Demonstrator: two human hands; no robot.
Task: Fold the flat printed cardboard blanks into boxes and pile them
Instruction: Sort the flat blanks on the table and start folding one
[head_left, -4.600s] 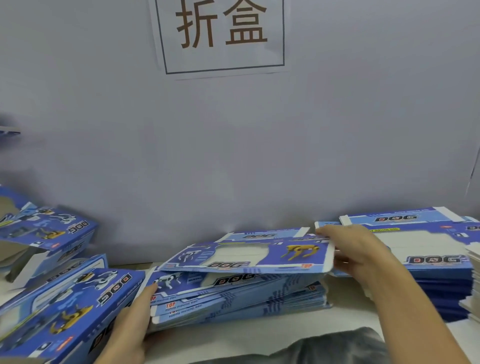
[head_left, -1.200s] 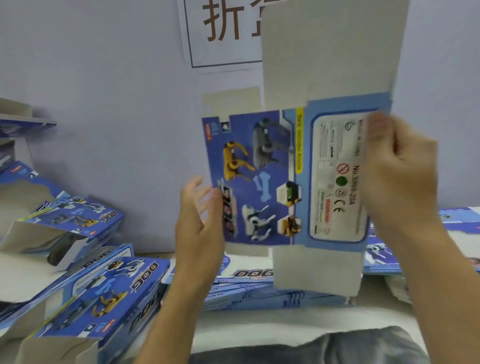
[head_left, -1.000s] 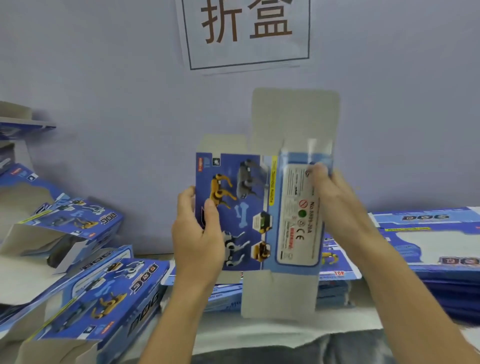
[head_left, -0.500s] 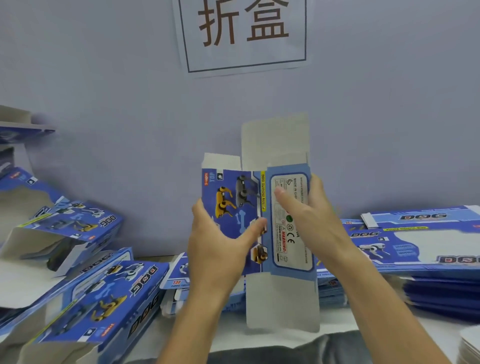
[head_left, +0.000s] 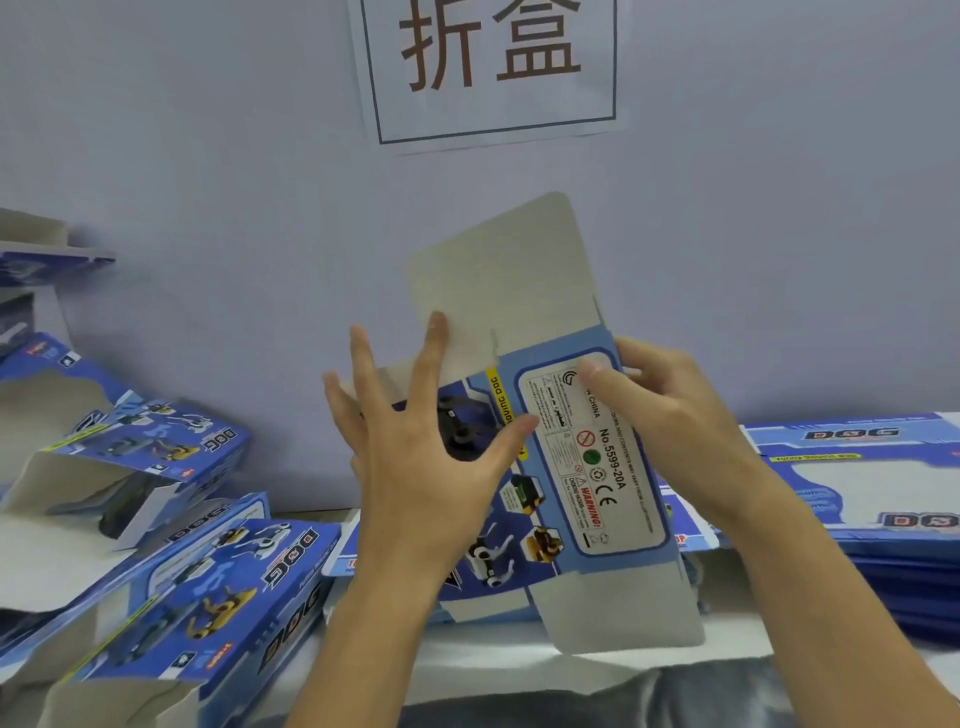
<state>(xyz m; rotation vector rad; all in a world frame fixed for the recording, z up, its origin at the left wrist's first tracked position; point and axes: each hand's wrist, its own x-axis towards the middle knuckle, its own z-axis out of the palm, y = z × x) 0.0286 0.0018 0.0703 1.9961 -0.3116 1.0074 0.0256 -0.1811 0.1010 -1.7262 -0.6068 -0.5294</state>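
Observation:
I hold one printed cardboard blank (head_left: 597, 467) upright in front of the wall, tilted with its top leaning left. Its blue robot-dog panel and white label panel face me. One grey flap (head_left: 498, 275) sticks up and another (head_left: 623, 608) hangs down. My left hand (head_left: 415, 467) presses on the blue panel with fingers spread straight and the thumb at the crease beside the label. My right hand (head_left: 670, 415) grips the blank's right edge, thumb on the label. A stack of flat blanks (head_left: 857, 493) lies to the right.
Folded blue boxes (head_left: 208, 597) are piled at the left, more boxes (head_left: 145, 441) behind them. Other flat blanks (head_left: 353, 561) lie behind my left arm on the white table (head_left: 493, 660). A paper sign (head_left: 493, 67) hangs on the wall close behind.
The blank was lifted off the stack and turned upright. In the last half second it tilted left, and my left hand opened from a grip into spread fingers on the blue panel.

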